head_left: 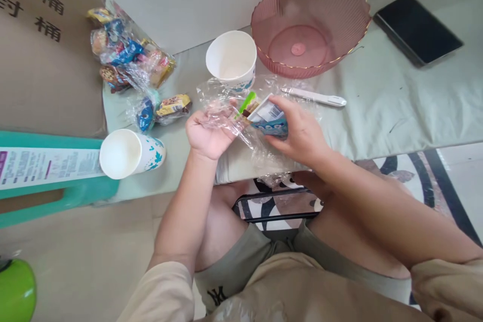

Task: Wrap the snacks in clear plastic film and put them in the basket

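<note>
My right hand (302,131) grips a small snack tub (268,122) with blue print and a barcode, tilted on its side. A bright green strip and something brown and yellow show at its left end. The fingers of my left hand (209,133) are closed on a clear plastic bag (258,151), which spreads beneath both hands. Just behind them stands a white paper cup (231,58), partly covered by the bag at its base. A white utility knife (315,97) lies to the right of the tub.
Wrapped snacks (130,55) and two loose packets (172,106) lie at the left. A second paper cup (132,153) lies tipped beside a teal container (86,188). Behind are a pink ribbed bowl (298,30), a dark phone (418,29) and a cardboard box (49,70).
</note>
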Demonstrator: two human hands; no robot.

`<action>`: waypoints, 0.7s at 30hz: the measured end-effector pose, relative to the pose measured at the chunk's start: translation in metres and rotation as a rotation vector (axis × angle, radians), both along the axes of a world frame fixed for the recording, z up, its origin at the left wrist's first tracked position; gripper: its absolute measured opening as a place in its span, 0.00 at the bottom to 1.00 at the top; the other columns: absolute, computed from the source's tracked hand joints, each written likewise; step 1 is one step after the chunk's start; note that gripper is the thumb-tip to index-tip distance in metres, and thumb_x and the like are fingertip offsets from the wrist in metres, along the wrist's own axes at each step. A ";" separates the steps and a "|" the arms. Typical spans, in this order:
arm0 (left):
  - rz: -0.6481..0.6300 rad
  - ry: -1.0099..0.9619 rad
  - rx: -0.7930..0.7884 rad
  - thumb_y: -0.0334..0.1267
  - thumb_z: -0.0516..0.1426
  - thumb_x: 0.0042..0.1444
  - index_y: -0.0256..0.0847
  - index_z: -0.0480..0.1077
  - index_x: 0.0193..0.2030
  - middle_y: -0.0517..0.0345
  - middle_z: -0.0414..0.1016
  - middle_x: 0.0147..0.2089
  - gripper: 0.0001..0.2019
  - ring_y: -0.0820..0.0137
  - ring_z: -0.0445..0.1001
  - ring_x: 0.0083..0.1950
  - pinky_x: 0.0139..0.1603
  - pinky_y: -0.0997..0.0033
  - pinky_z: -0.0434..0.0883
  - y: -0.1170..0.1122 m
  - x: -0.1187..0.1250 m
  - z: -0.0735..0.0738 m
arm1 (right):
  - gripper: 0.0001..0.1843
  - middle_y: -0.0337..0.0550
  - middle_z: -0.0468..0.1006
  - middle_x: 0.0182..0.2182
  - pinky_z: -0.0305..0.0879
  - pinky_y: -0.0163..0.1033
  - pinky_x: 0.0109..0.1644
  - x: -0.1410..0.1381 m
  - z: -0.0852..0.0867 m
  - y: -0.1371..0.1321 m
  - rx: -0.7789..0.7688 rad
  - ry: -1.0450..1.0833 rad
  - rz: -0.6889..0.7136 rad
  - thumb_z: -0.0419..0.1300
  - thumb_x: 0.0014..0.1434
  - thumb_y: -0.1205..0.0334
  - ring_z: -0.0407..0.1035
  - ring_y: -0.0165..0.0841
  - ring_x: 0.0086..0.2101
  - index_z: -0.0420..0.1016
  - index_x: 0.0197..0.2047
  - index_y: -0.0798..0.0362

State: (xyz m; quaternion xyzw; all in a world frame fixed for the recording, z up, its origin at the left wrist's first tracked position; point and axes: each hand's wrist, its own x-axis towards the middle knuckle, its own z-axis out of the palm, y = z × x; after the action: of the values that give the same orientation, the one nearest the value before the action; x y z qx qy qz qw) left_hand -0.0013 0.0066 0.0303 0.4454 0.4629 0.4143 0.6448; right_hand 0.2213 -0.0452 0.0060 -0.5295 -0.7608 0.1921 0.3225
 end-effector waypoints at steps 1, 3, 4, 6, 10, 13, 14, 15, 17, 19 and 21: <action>0.028 -0.049 -0.027 0.50 0.54 0.49 0.44 0.67 0.30 0.47 0.79 0.42 0.12 0.51 0.78 0.56 0.51 0.46 0.78 0.001 0.000 -0.001 | 0.38 0.58 0.72 0.64 0.67 0.62 0.65 0.000 -0.001 0.000 0.017 -0.010 -0.025 0.62 0.59 0.61 0.68 0.55 0.63 0.59 0.72 0.48; 0.125 -0.191 -0.117 0.45 0.54 0.48 0.44 0.65 0.27 0.48 0.79 0.40 0.08 0.53 0.80 0.53 0.53 0.49 0.78 0.003 -0.001 -0.002 | 0.36 0.57 0.74 0.62 0.68 0.62 0.64 0.001 -0.006 0.001 0.076 0.004 -0.055 0.63 0.60 0.61 0.70 0.54 0.61 0.60 0.70 0.47; 0.192 -0.272 -0.174 0.42 0.54 0.46 0.43 0.64 0.26 0.49 0.79 0.38 0.06 0.55 0.81 0.50 0.52 0.50 0.79 0.003 -0.002 -0.003 | 0.35 0.55 0.74 0.61 0.69 0.61 0.63 0.002 -0.008 0.002 0.116 0.031 -0.055 0.63 0.60 0.60 0.71 0.53 0.60 0.61 0.70 0.47; 0.335 -0.408 -0.285 0.38 0.53 0.44 0.42 0.62 0.24 0.50 0.78 0.34 0.03 0.59 0.82 0.43 0.47 0.53 0.80 0.005 -0.003 -0.004 | 0.35 0.53 0.75 0.60 0.72 0.59 0.61 0.003 -0.011 0.006 0.187 0.122 -0.042 0.64 0.60 0.58 0.72 0.50 0.58 0.60 0.68 0.45; 0.512 -0.502 -0.405 0.34 0.51 0.40 0.40 0.61 0.21 0.52 0.74 0.26 0.01 0.62 0.80 0.33 0.36 0.59 0.80 0.007 -0.003 0.001 | 0.40 0.55 0.68 0.65 0.69 0.58 0.67 0.009 0.006 0.024 0.222 0.399 -0.166 0.68 0.57 0.50 0.67 0.48 0.64 0.56 0.67 0.46; 0.507 -0.525 -0.429 0.33 0.51 0.37 0.40 0.59 0.20 0.53 0.72 0.25 0.01 0.64 0.78 0.30 0.33 0.61 0.79 0.008 0.000 0.006 | 0.41 0.52 0.70 0.63 0.75 0.56 0.61 0.019 0.034 0.046 0.049 0.759 -0.399 0.66 0.55 0.48 0.71 0.45 0.59 0.54 0.67 0.44; 0.490 -0.531 -0.436 0.33 0.51 0.37 0.40 0.59 0.20 0.53 0.71 0.25 0.01 0.64 0.78 0.29 0.32 0.62 0.79 0.008 0.001 0.007 | 0.39 0.49 0.73 0.59 0.78 0.53 0.55 0.024 0.043 0.055 -0.044 0.885 -0.482 0.64 0.56 0.50 0.75 0.43 0.53 0.53 0.67 0.43; 0.468 -0.536 -0.443 0.33 0.51 0.37 0.40 0.59 0.20 0.54 0.71 0.25 0.02 0.65 0.77 0.29 0.32 0.62 0.79 0.008 0.001 0.007 | 0.37 0.46 0.75 0.54 0.80 0.50 0.48 0.029 0.051 0.063 -0.132 0.989 -0.560 0.62 0.56 0.53 0.76 0.40 0.48 0.53 0.66 0.42; 0.423 -0.547 -0.453 0.33 0.51 0.37 0.40 0.59 0.19 0.54 0.70 0.25 0.02 0.66 0.77 0.28 0.31 0.64 0.78 0.009 0.002 0.007 | 0.34 0.42 0.77 0.49 0.79 0.46 0.43 0.040 0.059 0.079 -0.203 1.127 -0.668 0.60 0.55 0.59 0.76 0.37 0.42 0.56 0.64 0.43; 0.377 -0.560 -0.459 0.33 0.52 0.36 0.39 0.60 0.20 0.55 0.69 0.25 0.02 0.66 0.76 0.28 0.31 0.65 0.78 0.010 0.002 0.006 | 0.27 0.41 0.77 0.46 0.78 0.45 0.46 0.050 0.059 0.091 -0.161 1.190 -0.647 0.60 0.54 0.61 0.75 0.35 0.42 0.63 0.57 0.44; 0.345 -0.566 -0.457 0.33 0.52 0.36 0.39 0.60 0.20 0.55 0.68 0.25 0.02 0.67 0.76 0.28 0.30 0.67 0.77 0.011 0.001 0.004 | 0.17 0.41 0.77 0.46 0.77 0.46 0.52 0.057 0.051 0.100 -0.107 1.175 -0.530 0.59 0.57 0.57 0.75 0.36 0.47 0.66 0.50 0.44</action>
State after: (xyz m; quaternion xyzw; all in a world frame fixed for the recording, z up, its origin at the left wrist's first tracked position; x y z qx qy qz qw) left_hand -0.0003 0.0179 0.0344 0.0747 0.4154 0.5089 0.7502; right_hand 0.2781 0.0545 0.0573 -0.5211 -0.2903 0.4017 0.6949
